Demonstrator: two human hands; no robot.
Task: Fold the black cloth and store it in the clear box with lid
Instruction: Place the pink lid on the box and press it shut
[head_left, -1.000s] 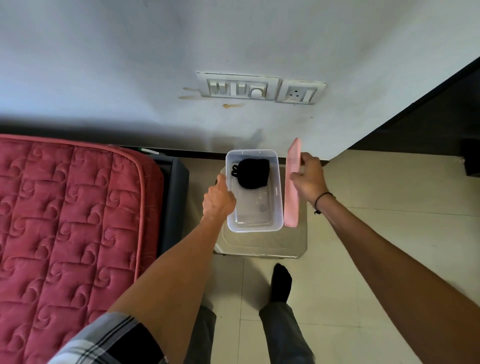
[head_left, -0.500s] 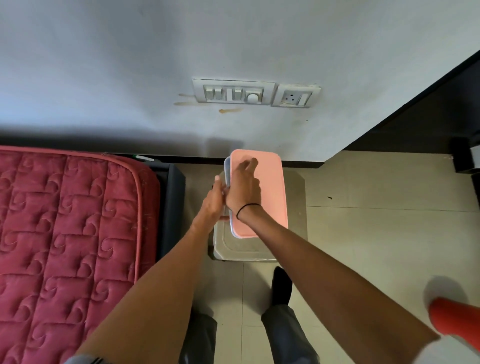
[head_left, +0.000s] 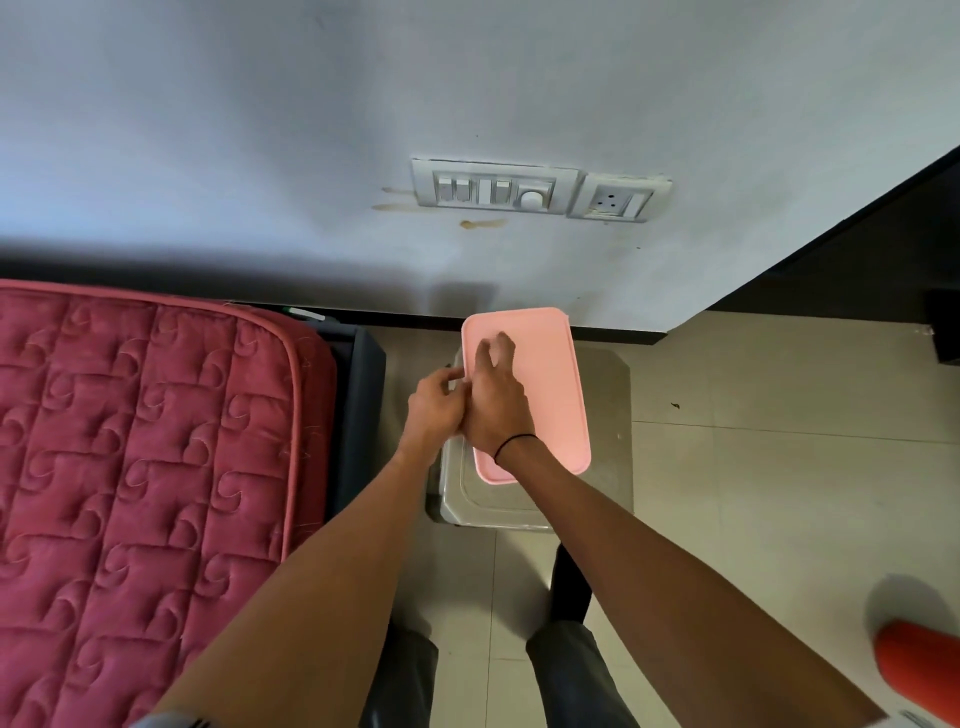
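The pink lid (head_left: 545, 384) lies flat on top of the clear box and covers it fully, so the box and the black cloth inside are hidden. The box stands on a grey stool (head_left: 602, 415) by the wall. My right hand (head_left: 493, 400) rests on the lid's left part, fingers spread and pressing down. My left hand (head_left: 434, 405) is at the box's left edge, its fingers pinching the lid's rim beside my right hand.
A red quilted mattress (head_left: 140, 467) on a dark frame fills the left. A white wall with a switch panel (head_left: 498, 187) rises behind the stool. Tiled floor (head_left: 779, 493) lies to the right, with a red object (head_left: 919, 660) at the lower right. My legs stand below the stool.
A second ago my right hand held the lid upright beside the open box with the cloth showing. It then laid the lid over the box; now it sits square and both hands press its left edge.
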